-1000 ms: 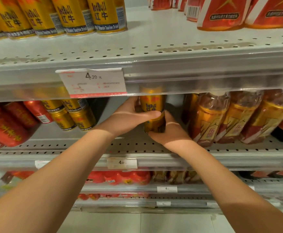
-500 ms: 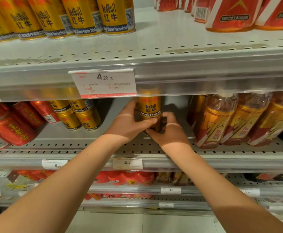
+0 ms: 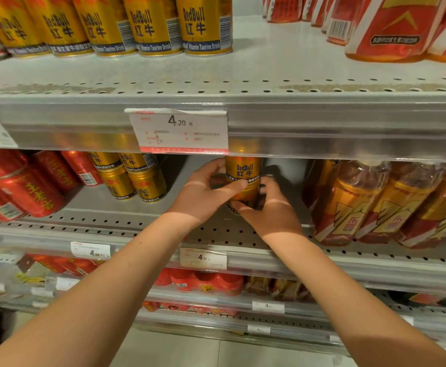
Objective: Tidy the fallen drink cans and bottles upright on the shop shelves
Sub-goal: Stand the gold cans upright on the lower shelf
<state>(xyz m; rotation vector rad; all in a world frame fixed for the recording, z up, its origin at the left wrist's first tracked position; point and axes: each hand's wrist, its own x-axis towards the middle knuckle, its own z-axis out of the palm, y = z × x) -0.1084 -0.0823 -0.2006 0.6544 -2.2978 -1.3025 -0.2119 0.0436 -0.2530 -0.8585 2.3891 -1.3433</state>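
On the middle shelf (image 3: 110, 221), one upright gold can (image 3: 243, 172) is held in both hands.
The upper shelf's rail (image 3: 322, 123) and price label (image 3: 179, 131) cut off the can's top; fingers hide its base, so contact with the shelf is unclear. The left hand (image 3: 203, 197) curls round its left side, the right hand (image 3: 272, 215) round its lower right.

middle shelf (image 3: 126, 223): stacked cans (image 3: 134, 178) left, held can (image 3: 244, 178) centre, bottles (image 3: 354, 202) right edge.
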